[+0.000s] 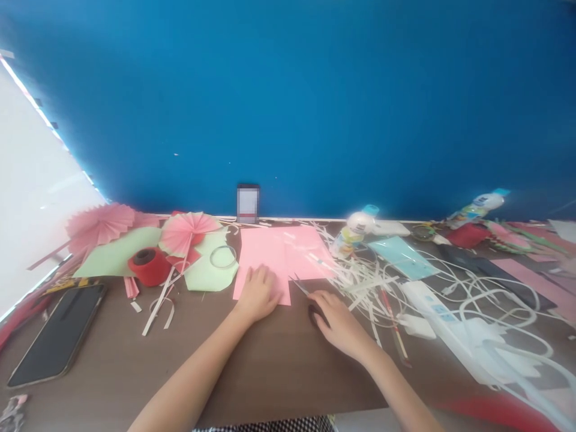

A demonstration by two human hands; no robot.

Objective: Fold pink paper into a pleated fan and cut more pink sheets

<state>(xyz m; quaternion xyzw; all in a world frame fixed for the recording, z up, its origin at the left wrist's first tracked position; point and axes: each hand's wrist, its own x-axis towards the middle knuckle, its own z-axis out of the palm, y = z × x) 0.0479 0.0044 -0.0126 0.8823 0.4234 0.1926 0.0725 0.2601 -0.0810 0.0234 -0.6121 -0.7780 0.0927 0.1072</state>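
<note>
My left hand (258, 294) lies flat on the near edge of a pink sheet of paper (279, 255), fingers stretched out and pressing it onto the brown table (135, 360). My right hand (335, 321) is closed on the black handle of a pair of scissors (306, 294). The scissor blades point up and to the left, toward the pink sheet's lower right corner. A second pink sheet lies partly under the first, further back.
Pink paper fans (101, 225), light green sheets (117, 255), a red ribbon spool (148, 264) and a phone (58, 336) lie at left. White paper strips (364, 279), glue bottles (355, 231), a power strip (432, 306) and cables lie at right. A blue wall stands behind.
</note>
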